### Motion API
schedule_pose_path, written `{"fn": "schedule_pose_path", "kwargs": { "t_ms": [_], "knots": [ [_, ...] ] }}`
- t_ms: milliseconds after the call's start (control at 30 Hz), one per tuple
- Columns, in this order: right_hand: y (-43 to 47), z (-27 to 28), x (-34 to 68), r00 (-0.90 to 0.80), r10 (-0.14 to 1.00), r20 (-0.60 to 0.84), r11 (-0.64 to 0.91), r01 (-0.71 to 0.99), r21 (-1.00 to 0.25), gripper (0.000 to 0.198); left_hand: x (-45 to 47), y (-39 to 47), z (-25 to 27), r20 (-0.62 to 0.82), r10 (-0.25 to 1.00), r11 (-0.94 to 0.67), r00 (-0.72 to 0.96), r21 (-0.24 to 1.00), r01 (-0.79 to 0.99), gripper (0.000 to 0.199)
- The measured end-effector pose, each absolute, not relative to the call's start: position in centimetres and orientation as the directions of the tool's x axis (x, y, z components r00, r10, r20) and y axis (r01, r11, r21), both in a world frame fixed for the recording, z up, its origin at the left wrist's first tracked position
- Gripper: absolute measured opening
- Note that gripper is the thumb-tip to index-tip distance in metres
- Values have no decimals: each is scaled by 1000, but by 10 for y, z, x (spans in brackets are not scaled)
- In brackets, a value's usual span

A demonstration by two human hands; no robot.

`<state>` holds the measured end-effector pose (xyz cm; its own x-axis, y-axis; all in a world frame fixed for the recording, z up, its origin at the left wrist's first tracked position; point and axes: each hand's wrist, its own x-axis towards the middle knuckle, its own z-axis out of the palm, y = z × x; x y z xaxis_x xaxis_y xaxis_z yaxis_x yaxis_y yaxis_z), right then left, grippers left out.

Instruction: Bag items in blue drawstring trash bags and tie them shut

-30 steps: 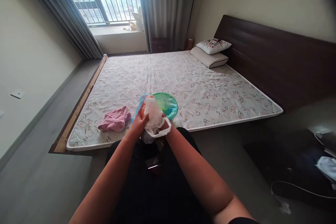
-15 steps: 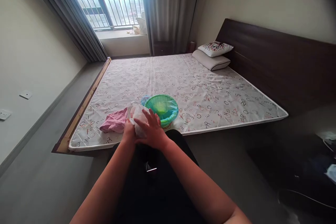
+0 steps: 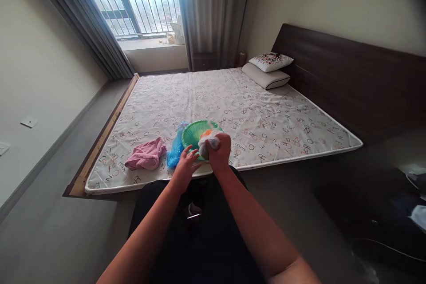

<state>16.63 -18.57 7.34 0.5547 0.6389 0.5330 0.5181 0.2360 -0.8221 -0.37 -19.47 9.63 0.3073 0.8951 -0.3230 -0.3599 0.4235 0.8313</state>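
Observation:
My right hand point(image 3: 221, 153) is closed around a bunched, whitish translucent plastic bag point(image 3: 204, 147), held over the near right side of a green basket point(image 3: 189, 135). Something orange point(image 3: 207, 133) shows just behind the bag; whether it is inside the bag or the basket I cannot tell. At the basket's front edge my left hand point(image 3: 186, 167) is open, fingers spread, with nothing in it. A crumpled blue plastic bag point(image 3: 176, 148) lies against the basket's left side. Farther left rests a folded pink towel point(image 3: 145, 154).
Everything sits near the front edge of a letter-patterned mattress point(image 3: 282, 128). Two pillows point(image 3: 266, 75) are stacked by the dark headboard point(image 3: 333, 62). A wooden bed rail point(image 3: 103, 137) runs along the left. Beyond the bed are a window and grey curtains point(image 3: 216, 13).
The whitish bag has moved right, from between both hands to over the basket in my right hand. My left hand has let go of it. More of the blue bag now shows.

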Motion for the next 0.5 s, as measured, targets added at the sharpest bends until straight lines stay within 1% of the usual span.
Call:
{"fn": "schedule_pose_path", "kwargs": {
  "t_ms": [33, 67, 100, 133, 167, 200, 233, 267, 300, 333, 367, 433, 500],
  "knots": [
    [-180, 73, 171, 572, 597, 562, 227, 552, -803, 46, -11, -193, 90, -322, 914, 394, 246, 849, -353, 58],
    [-174, 72, 174, 555, 600, 576, 209, 586, -783, 54, -19, -190, 83, -315, 933, 357, 176, 869, -342, 58],
    [-168, 70, 177, 503, 657, 561, 179, 619, -765, 65, -29, -186, 74, -318, 942, 336, 109, 885, -322, 56],
    [-164, 66, 178, 437, 740, 511, 135, 649, -749, 76, -39, -181, 63, -332, 942, 331, 48, 899, -287, 55],
    [-161, 61, 177, 375, 821, 431, 78, 673, -735, 86, -49, -177, 53, -351, 936, 339, -8, 911, -237, 52],
    [-160, 55, 176, 338, 875, 348, 24, 687, -726, 90, -58, -173, 42, -382, 922, 366, -62, 913, -181, 49],
    [-161, 48, 174, 335, 898, 287, -22, 685, -729, 88, -67, -169, 32, -412, 906, 396, -94, 906, -148, 45],
    [-163, 40, 172, 362, 896, 259, -52, 663, -747, 81, -73, -167, 23, -439, 891, 427, -113, 896, -120, 42],
    [-167, 31, 169, 420, 871, 256, -66, 615, -786, 70, -78, -165, 15, -465, 877, 455, -124, 885, -98, 40],
    [-172, 22, 167, 502, 830, 243, -75, 532, -843, 61, -81, -164, 7, -485, 865, 477, -127, 875, -84, 38],
    [-177, 13, 166, 590, 782, 198, -82, 413, -907, 56, -81, -163, 1, -501, 856, 496, -129, 865, -70, 36],
    [-186, -4, 165, 729, 684, 25, -98, 125, -987, 55, -77, -162, -9, -529, 839, 526, -126, 848, -55, 35],
    [-194, -20, 165, 771, 623, -129, -125, -64, -990, 63, -67, -161, -17, -557, 824, 554, -109, 831, -55, 36]
  ]
}}
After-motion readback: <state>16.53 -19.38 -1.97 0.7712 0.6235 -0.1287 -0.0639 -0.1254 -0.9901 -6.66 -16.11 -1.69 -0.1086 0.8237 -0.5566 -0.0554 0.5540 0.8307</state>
